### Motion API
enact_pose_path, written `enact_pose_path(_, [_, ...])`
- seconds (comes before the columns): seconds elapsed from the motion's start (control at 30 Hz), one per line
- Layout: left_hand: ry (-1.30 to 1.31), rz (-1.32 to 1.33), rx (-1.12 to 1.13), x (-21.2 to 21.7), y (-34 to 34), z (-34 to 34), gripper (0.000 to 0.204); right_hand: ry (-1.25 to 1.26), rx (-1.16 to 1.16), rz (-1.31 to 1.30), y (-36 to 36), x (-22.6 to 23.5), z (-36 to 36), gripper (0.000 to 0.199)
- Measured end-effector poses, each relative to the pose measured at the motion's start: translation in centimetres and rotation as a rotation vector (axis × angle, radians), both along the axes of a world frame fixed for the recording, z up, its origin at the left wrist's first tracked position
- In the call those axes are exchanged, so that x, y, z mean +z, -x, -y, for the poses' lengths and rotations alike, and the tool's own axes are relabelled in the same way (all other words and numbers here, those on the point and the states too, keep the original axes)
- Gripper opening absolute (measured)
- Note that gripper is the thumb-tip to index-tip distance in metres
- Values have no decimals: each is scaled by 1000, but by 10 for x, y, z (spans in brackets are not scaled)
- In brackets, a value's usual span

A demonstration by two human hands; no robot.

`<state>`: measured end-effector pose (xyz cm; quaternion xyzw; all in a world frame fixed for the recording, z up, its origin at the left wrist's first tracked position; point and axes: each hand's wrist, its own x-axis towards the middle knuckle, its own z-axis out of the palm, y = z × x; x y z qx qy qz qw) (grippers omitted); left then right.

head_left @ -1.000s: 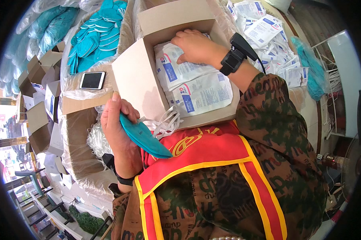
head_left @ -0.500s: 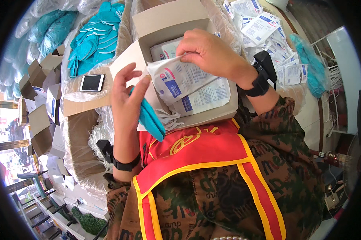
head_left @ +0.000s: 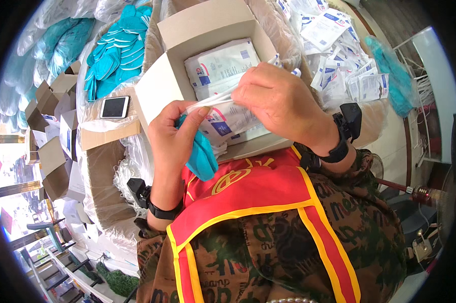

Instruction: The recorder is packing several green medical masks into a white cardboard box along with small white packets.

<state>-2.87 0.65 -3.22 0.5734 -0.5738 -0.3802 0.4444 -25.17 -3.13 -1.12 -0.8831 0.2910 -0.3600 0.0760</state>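
Note:
My left hand point(head_left: 173, 132) is closed around a folded teal mask point(head_left: 201, 155), which hangs below the fingers. Its thumb also presses on one end of a white printed packet point(head_left: 223, 121). The other end of the packet's upper edge is pinched by my right hand point(head_left: 281, 103), its fingers curled together. Seen nearly edge-on, that upper edge looks like white bands stretched between both hands; I cannot tell whether it is parted. Under my hands is a cardboard box point(head_left: 207, 22) with raised flaps, holding more flat white packets point(head_left: 220, 63).
At the far left, teal masks point(head_left: 119, 50) fill a lined carton, with a phone point(head_left: 114, 107) on cardboard before it. Loose packets point(head_left: 334, 55) are heaped at the far right beside a bag of teal pieces point(head_left: 392, 81). White cords point(head_left: 129, 177) lie in a lined carton at left.
The packet's upper edge is now stretched between both hands. My right hand has moved down and right; my left hand has moved right and now presses the packet's end.

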Motion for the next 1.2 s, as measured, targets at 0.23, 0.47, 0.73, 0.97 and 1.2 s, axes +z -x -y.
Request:
enact_pose_path(0.23, [26,-166,6,3,15,-8,12,-232,94,-4,-13,-8,-3,10])
enact_pose_path(0.47, [-52,-56,-53,6,-2,-18,12,-203,149,34,-17,-8,1,12])
enact_pose_path(0.73, [-58,-131,-51,9,-1,-20,9,-270,178,19,-29,-2,-6,12])
enact_pose_path(0.97, [-20,-348,26,15,9,-26,17,-55,159,60,-34,7,-16,7])
enact_pose_path(1.2, [158,-185,243,-10,-8,-1,25,150,359,-60,-40,22,-54,3])
